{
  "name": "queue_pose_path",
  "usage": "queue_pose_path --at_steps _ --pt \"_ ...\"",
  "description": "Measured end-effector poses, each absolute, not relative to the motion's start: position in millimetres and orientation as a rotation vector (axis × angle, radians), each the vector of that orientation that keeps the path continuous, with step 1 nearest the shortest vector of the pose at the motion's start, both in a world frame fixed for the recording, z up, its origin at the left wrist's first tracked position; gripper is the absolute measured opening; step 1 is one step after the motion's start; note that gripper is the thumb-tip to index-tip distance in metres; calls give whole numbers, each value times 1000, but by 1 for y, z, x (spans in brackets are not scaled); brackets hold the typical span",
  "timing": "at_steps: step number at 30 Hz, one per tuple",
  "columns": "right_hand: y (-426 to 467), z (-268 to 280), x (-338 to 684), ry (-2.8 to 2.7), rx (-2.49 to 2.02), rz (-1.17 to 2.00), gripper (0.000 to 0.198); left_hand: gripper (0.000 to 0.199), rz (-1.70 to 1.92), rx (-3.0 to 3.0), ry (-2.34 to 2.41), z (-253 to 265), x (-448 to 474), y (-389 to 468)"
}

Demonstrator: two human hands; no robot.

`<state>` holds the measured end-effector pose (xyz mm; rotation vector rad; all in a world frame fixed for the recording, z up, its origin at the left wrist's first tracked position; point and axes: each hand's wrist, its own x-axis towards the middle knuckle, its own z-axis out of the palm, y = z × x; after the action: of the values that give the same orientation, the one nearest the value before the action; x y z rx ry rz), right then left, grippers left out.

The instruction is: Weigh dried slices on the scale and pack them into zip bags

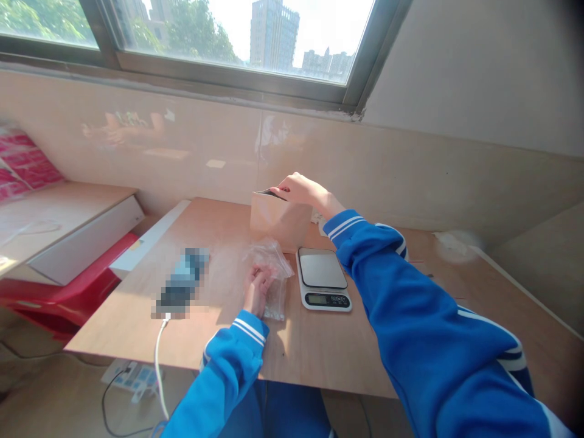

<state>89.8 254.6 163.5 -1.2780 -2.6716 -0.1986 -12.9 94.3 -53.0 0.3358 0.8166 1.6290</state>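
Note:
My left hand (259,285) rests on the table with its fingers curled onto a clear plastic bag (277,258). More clear plastic (275,304) lies under and beside that hand. Behind it stands a light brown box or paper bag (279,220), upright and open at the top, with a dark inside. My right hand (298,187) reaches over its rim from the right. The fingers are bent down into the opening, and their tips are hidden. A white digital kitchen scale (323,277) with a bare metal plate sits just right of the plastic bags.
A phone-like blurred object (182,283) lies at the left, its white cable (159,359) hanging over the front edge of the wooden table (219,331). A red stool (86,292) and another table (86,213) stand left. Tiled wall (205,140) and window are behind.

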Motion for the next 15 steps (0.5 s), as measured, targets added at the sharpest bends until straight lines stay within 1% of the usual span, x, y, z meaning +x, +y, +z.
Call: queue_pose_path --at_steps 4,8,11,15 --pt "255 162 89 -2613 -1239 -347 61 20 1643 385 803 -54 -12 92" --pt "254 160 88 -2621 -1210 -421 66 16 1611 450 773 -57 -12 92" --pt "250 158 90 -2633 -1180 -453 65 21 1536 534 732 -59 -11 92" --pt "244 153 93 -2548 -1157 -481 57 33 1475 552 706 -58 -10 92"
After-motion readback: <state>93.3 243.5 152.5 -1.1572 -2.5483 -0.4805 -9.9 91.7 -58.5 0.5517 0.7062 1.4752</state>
